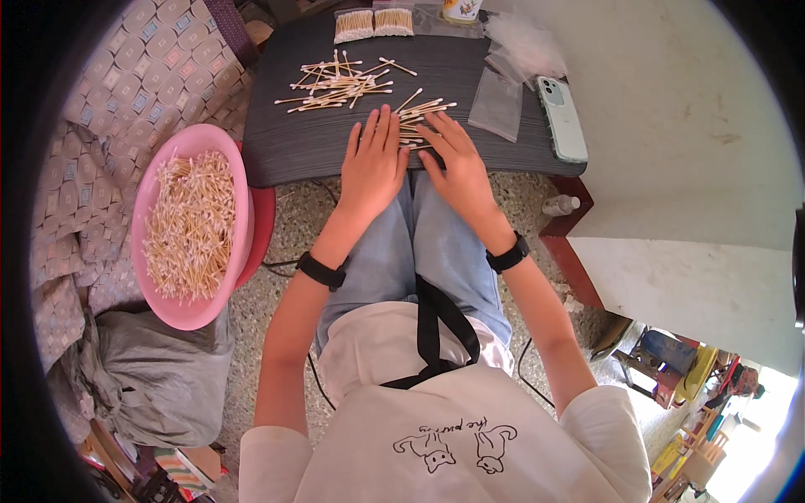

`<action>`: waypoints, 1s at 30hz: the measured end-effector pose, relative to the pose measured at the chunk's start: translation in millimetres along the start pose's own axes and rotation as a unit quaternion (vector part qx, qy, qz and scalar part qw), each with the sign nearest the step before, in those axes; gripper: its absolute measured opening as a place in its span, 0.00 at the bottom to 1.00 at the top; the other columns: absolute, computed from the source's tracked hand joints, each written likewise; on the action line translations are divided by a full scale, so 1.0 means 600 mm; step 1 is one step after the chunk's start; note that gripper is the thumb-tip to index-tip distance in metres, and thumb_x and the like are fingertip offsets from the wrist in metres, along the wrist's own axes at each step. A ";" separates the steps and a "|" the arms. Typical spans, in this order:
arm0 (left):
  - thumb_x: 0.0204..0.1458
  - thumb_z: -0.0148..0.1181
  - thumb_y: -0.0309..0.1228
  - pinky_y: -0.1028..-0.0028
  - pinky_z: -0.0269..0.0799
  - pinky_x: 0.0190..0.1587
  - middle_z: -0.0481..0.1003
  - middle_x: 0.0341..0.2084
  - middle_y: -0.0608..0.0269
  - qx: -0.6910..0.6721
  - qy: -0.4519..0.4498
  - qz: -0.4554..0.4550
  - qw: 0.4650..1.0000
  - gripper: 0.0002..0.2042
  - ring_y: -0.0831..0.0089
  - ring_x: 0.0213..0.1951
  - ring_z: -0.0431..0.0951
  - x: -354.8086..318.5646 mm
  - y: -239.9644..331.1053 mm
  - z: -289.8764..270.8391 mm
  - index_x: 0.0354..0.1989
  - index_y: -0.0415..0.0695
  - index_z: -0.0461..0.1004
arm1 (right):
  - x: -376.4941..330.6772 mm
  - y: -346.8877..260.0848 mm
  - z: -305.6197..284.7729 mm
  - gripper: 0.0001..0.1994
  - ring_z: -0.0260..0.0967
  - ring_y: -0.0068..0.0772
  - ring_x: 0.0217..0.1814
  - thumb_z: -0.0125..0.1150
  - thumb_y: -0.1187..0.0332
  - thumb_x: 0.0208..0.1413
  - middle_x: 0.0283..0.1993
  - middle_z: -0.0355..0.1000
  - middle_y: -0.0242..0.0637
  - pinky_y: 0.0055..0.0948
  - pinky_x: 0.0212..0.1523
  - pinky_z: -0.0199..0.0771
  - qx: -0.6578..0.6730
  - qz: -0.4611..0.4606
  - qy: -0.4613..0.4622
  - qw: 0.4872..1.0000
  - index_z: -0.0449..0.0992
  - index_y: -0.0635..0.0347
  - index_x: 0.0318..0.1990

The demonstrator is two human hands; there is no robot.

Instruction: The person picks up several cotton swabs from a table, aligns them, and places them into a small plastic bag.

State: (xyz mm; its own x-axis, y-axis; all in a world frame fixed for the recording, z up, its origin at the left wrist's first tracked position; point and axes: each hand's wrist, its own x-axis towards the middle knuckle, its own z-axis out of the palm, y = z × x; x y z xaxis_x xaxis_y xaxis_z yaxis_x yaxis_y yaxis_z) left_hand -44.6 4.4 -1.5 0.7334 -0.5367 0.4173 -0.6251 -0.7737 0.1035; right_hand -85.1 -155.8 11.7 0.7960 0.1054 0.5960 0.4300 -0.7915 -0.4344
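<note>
My left hand (373, 158) and my right hand (453, 159) lie flat, fingers spread, at the near edge of a dark board (285, 134) resting over my knees. Between and under the fingertips sits a small cluster of wooden cotton swabs (419, 117). A larger loose pile of swabs (335, 84) lies farther back on the board, apart from both hands. Neither hand grips anything; the right palm partly covers some swabs.
A pink basin (159, 180) full of swabs stands at my left on a red stool. Bagged swab packs (373, 23), empty clear bags (496, 105) and a pale green phone (562, 117) lie on the board's far and right side. A grey sack (151, 377) sits lower left.
</note>
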 end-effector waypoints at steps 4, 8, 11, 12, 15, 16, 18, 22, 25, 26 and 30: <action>0.59 0.46 0.35 0.60 0.52 0.65 0.60 0.62 0.51 -0.057 0.018 -0.005 0.998 0.22 0.58 0.65 0.58 0.000 -0.001 -0.002 0.60 0.35 0.62 | -0.007 -0.005 -0.012 0.11 0.66 0.43 0.51 0.60 0.77 0.48 0.46 0.69 0.40 0.38 0.49 0.69 0.030 0.038 0.010 0.999 0.76 0.62 0.41; 0.57 0.50 0.30 0.60 0.54 0.65 0.61 0.62 0.54 -0.124 0.016 0.020 0.992 0.19 0.59 0.64 0.59 -0.003 -0.009 -0.013 0.57 0.38 0.65 | -0.003 -0.008 -0.014 0.09 0.67 0.42 0.45 0.60 0.77 0.47 0.41 0.69 0.38 0.37 0.44 0.70 0.040 0.032 0.027 0.998 0.76 0.63 0.38; 0.56 0.51 0.28 0.60 0.54 0.65 0.61 0.62 0.54 -0.160 0.014 0.032 0.987 0.19 0.59 0.64 0.59 -0.005 -0.016 -0.019 0.57 0.39 0.66 | 0.010 -0.007 -0.007 0.09 0.67 0.42 0.43 0.59 0.77 0.48 0.41 0.69 0.38 0.37 0.43 0.71 0.020 0.027 0.040 0.999 0.76 0.63 0.39; 0.56 0.51 0.28 0.60 0.54 0.65 0.61 0.62 0.54 -0.160 0.014 0.032 0.987 0.19 0.59 0.64 0.59 -0.005 -0.017 -0.020 0.57 0.39 0.66 | 0.014 -0.006 -0.004 0.09 0.67 0.42 0.43 0.59 0.77 0.48 0.41 0.69 0.38 0.37 0.43 0.71 0.020 0.028 0.040 0.999 0.76 0.63 0.39; 0.56 0.52 0.26 0.63 0.60 0.62 0.62 0.61 0.54 -0.168 0.030 0.041 0.984 0.18 0.58 0.62 0.63 -0.007 -0.018 -0.021 0.55 0.39 0.67 | 0.027 0.007 0.003 0.08 0.68 0.43 0.42 0.59 0.77 0.48 0.39 0.70 0.39 0.38 0.43 0.70 0.027 0.044 0.027 0.998 0.77 0.63 0.38; 0.56 0.52 0.26 0.64 0.63 0.58 0.65 0.58 0.54 -0.216 0.039 0.009 0.976 0.16 0.57 0.58 0.66 -0.007 -0.017 -0.021 0.54 0.39 0.68 | 0.032 0.016 0.006 0.07 0.68 0.43 0.42 0.59 0.77 0.48 0.38 0.70 0.40 0.38 0.43 0.70 0.031 0.038 0.008 0.999 0.77 0.64 0.37; 0.56 0.52 0.25 0.66 0.67 0.55 0.68 0.56 0.54 -0.263 0.049 -0.023 0.963 0.15 0.56 0.55 0.70 -0.006 -0.020 -0.024 0.52 0.39 0.70 | 0.038 0.023 0.006 0.07 0.68 0.44 0.42 0.59 0.76 0.48 0.36 0.71 0.40 0.37 0.43 0.70 0.036 0.033 -0.011 0.999 0.78 0.64 0.36; 0.56 0.51 0.24 0.67 0.70 0.48 0.73 0.48 0.54 -0.310 0.084 -0.063 0.945 0.10 0.56 0.47 0.75 0.003 -0.040 -0.034 0.46 0.39 0.72 | 0.054 0.032 -0.005 0.05 0.68 0.46 0.40 0.59 0.76 0.48 0.34 0.70 0.42 0.37 0.41 0.70 0.073 0.026 -0.075 0.994 0.76 0.65 0.34; 0.57 0.50 0.25 0.69 0.70 0.48 0.74 0.47 0.55 -0.319 0.086 -0.075 0.941 0.10 0.57 0.46 0.76 0.004 -0.048 -0.035 0.45 0.39 0.73 | 0.061 0.034 -0.005 0.04 0.68 0.47 0.39 0.58 0.76 0.48 0.33 0.70 0.44 0.38 0.41 0.69 0.087 0.027 -0.097 0.991 0.75 0.65 0.32; 0.57 0.50 0.24 0.69 0.69 0.48 0.74 0.46 0.55 -0.322 0.081 -0.080 0.940 0.09 0.58 0.47 0.75 0.003 -0.048 -0.035 0.45 0.39 0.73 | 0.062 0.034 -0.005 0.03 0.68 0.49 0.41 0.57 0.77 0.48 0.33 0.70 0.45 0.39 0.44 0.69 0.090 0.035 -0.106 0.990 0.74 0.66 0.31; 0.57 0.50 0.24 0.69 0.69 0.49 0.74 0.46 0.55 -0.302 0.101 -0.054 0.946 0.09 0.57 0.47 0.75 -0.001 -0.048 -0.028 0.45 0.39 0.73 | 0.060 0.040 -0.001 0.02 0.68 0.49 0.40 0.56 0.77 0.49 0.33 0.69 0.46 0.40 0.44 0.69 0.081 0.004 -0.099 0.992 0.72 0.66 0.31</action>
State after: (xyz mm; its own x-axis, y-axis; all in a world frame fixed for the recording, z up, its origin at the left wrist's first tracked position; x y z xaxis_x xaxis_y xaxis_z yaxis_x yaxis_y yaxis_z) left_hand -31.7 32.5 10.7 0.7736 -0.3436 0.5324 -0.6331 -0.4542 0.6268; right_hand -46.2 -171.3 23.1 0.8608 0.2283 0.4550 0.4736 -0.6868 -0.5514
